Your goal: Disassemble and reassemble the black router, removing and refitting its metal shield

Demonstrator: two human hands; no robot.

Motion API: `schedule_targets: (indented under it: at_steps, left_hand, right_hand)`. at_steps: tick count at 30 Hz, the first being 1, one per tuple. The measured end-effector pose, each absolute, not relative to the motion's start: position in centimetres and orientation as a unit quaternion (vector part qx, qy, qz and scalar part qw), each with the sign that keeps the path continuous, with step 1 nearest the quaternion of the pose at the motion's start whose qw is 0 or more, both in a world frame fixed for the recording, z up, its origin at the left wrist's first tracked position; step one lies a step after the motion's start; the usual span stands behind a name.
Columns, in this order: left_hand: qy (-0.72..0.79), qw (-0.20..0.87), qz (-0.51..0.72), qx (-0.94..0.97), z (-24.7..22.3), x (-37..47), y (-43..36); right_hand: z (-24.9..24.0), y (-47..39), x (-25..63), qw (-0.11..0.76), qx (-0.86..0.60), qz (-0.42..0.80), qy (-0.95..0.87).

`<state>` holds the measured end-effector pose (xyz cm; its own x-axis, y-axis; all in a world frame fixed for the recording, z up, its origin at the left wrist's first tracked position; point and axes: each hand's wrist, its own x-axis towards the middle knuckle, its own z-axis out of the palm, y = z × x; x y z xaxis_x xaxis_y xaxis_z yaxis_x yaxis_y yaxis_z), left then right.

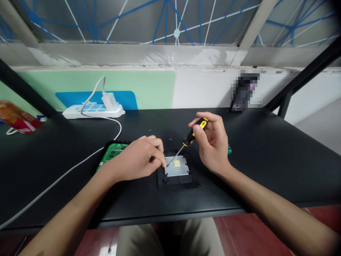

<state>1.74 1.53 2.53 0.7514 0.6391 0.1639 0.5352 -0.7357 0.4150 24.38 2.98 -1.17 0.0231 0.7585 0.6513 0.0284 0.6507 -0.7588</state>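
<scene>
My right hand (214, 144) grips a black-and-yellow screwdriver (190, 137) by its handle. The shaft slants down to the left, its tip at the left edge of a silver metal plate (177, 171) with a small yellowish square pad (177, 163) on it. This plate lies in a black frame-like part (195, 185) on the table. Close beside the tip, my left hand (141, 158) has its fingers curled and pressed together; whatever they hold is hidden. Partly behind my left wrist is a green circuit board (110, 153) in a black casing.
On the black table (266, 160) a white power strip (93, 111) stands at the back left, with a plugged-in adapter (109, 101) and a white cable (66, 173). A red-orange packet (20, 117) lies far left. A pixelated dark phone-like object (243, 92) leans against the wall. A green piece (229, 149) shows behind my right hand.
</scene>
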Motion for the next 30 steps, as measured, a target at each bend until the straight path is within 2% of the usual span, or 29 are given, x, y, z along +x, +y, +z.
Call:
schedule_targets:
  at_steps: [30]
  left_hand:
    - [0.317,0.222,0.109,0.916,3.01,1.47,1.95]
  right_hand:
    - [-0.50,2.11,24.61,0.624,-0.251,0.211,-0.709]
